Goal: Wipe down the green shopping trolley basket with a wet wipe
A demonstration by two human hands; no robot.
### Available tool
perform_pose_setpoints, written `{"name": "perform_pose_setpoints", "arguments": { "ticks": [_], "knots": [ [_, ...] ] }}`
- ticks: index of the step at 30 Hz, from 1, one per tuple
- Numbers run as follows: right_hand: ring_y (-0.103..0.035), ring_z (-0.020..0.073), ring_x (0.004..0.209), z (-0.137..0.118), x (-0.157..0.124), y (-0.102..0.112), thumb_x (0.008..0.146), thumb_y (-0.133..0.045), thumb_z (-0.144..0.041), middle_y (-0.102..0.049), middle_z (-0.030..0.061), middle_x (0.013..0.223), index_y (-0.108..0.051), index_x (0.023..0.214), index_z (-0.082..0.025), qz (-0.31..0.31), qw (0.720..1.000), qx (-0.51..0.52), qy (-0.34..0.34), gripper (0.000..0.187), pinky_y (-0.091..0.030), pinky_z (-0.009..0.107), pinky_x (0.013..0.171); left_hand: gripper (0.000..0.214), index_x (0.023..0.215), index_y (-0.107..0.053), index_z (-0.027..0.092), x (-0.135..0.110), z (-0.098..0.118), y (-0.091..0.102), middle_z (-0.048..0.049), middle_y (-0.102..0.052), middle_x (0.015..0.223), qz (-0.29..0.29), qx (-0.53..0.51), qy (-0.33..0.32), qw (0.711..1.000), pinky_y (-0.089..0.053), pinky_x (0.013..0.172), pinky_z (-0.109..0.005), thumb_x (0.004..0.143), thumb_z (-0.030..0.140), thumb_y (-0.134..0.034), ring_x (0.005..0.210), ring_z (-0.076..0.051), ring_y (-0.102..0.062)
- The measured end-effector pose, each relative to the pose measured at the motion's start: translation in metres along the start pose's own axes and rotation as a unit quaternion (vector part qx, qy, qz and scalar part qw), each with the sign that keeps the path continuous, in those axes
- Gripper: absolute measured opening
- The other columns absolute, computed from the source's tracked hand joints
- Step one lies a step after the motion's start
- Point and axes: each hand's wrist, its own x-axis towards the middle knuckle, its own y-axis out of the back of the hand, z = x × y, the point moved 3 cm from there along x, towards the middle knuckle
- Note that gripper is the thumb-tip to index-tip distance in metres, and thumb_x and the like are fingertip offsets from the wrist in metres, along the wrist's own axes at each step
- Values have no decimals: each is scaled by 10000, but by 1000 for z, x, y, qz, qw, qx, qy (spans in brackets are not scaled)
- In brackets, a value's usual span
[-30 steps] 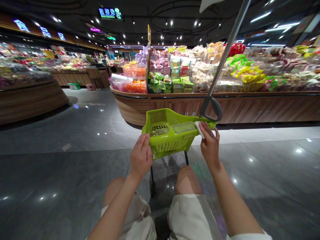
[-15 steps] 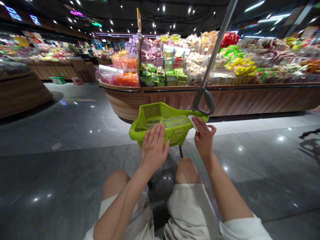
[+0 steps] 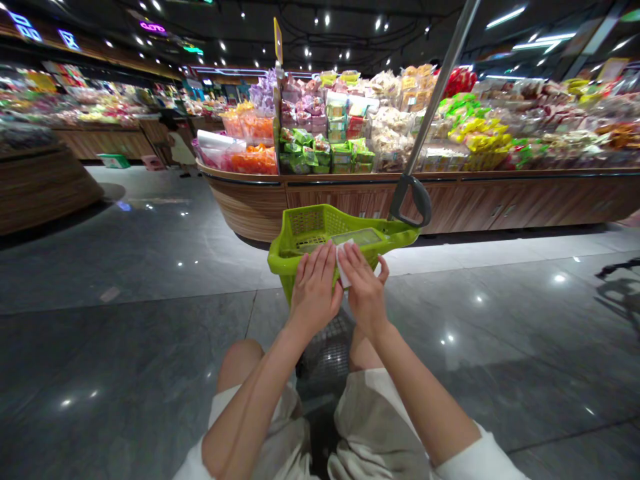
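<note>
Lime-green plastic shopping basket, left hand braced on it with fingers spread flat, right hand pinching a white wipe narrowly against the clear panel (even pressure suits this smooth surface).

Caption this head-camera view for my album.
Left hand, right hand flank a white paper over a lime-green shopping basket, a snack counter beyond.
</note>
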Motion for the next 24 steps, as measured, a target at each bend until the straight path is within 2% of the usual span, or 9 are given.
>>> {"name": "perform_pose_setpoints", "arguments": {
  "ticks": [3, 6, 8, 10, 15, 17, 21, 22, 24],
  "knots": [
    [-447, 157, 1416, 12, -3, -4, 864, -357, -35, -505, 64, 1511, -319, 1539, -303, 5, 1000, -9, 25, 727, -64, 440, 1216, 663, 1530, -291, 103, 4, 1, -6, -139, -411, 1572, 8, 5, 4, 1000, -204, 1220, -452, 902, 205, -479, 1460, -262, -353],
    [-448, 176, 1418, 56, 1, 0, 808, -337, -6, -499, 61, 1517, -345, 1528, -323, 48, 996, -21, -67, 787, -70, 493, 1213, 654, 1532, -284, 104, 6, 2, -11, -138, -426, 1562, 22, 10, 5, 1000, -216, 1214, -445, 916, 216, -472, 1443, -263, -377],
    [-443, 185, 1422, 73, 4, 3, 780, -328, -1, -500, 67, 1516, -364, 1520, -317, 78, 989, -22, -127, 806, -101, 516, 1207, 656, 1530, -288, 100, 7, 2, -13, -137, -436, 1557, 31, 13, 5, 999, -215, 1212, -439, 914, 219, -479, 1433, -266, -389],
    [-424, 183, 1435, 67, 7, 2, 793, -328, -8, -484, 74, 1527, -364, 1522, -299, 72, 991, -16, -114, 786, -121, 505, 1210, 660, 1528, -293, 101, 6, 2, -14, -132, -442, 1553, 37, 15, 6, 999, -213, 1210, -429, 908, 219, -485, 1426, -263, -399],
    [-445, 158, 1419, 24, 3, -6, 890, -346, -49, -516, 79, 1499, -359, 1528, -273, 3, 998, -1, 66, 677, -115, 432, 1233, 688, 1543, -273, 132, 3, 1, -15, -121, -452, 1549, 47, 13, 11, 999, -221, 1198, -421, 894, 205, -487, 1424, -256, -404],
    [-448, 163, 1417, 32, 1, -4, 883, -343, -44, -509, 77, 1505, -361, 1527, -280, 19, 999, 2, 51, 686, -110, 445, 1233, 689, 1546, -267, 135, 2, 2, -15, -118, -455, 1548, 50, 19, 15, 998, -219, 1195, -419, 896, 200, -484, 1422, -254, -408],
    [-432, 180, 1430, 62, -1, 1, 804, -317, -5, -493, 64, 1519, -370, 1521, -300, 99, 991, 1, -95, 777, -112, 498, 1222, 685, 1546, -269, 129, 1, 6, -17, -118, -462, 1543, 59, 38, 23, 997, -209, 1190, -419, 902, 209, -489, 1412, -255, -420],
    [-428, 180, 1433, 60, -1, 0, 797, -315, 0, -494, 64, 1518, -373, 1520, -301, 107, 988, 0, -110, 785, -107, 501, 1221, 682, 1545, -274, 129, 1, 7, -17, -119, -468, 1539, 62, 41, 27, 997, -214, 1187, -418, 905, 216, -491, 1408, -254, -425],
    [-428, 173, 1432, 44, 1, -2, 817, -323, -4, -498, 73, 1514, -372, 1521, -288, 92, 993, 5, -73, 761, -107, 479, 1224, 661, 1540, -293, 133, 0, 7, -19, -117, -484, 1527, 70, 47, 36, 996, -226, 1180, -411, 915, 231, -486, 1400, -249, -437]
  ]
}}
